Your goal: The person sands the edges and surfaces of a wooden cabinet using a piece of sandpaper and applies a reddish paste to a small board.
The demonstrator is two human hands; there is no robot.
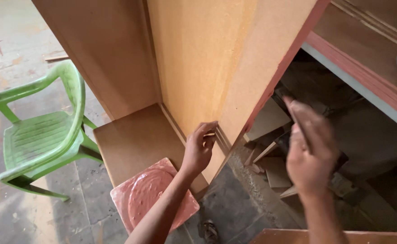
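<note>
At far left, a green plastic chair [40, 140] on the grey stone floor [9, 217], empty, armrests curved. Just right of it, a low shelf board [135, 144] of brown fibreboard, with a pink square stool top [151, 194] lying partly on its near edge. Above, tall upright panels of a raw wooden cabinet [198, 58], light tan, matte, with a reddish edge band on the right side. At the inner corner, a thin wooden strip [210, 134], pale and narrow, pressed against the panel. Left hand [199, 149] closed on this strip, fingertips pinching it to the board. Further right, right hand [310, 151] raised and blurred, closed around a dark handle [283, 141]; kind of tool impossible to tell. Behind, wood offcuts [270, 167] scattered on the ground.
</note>
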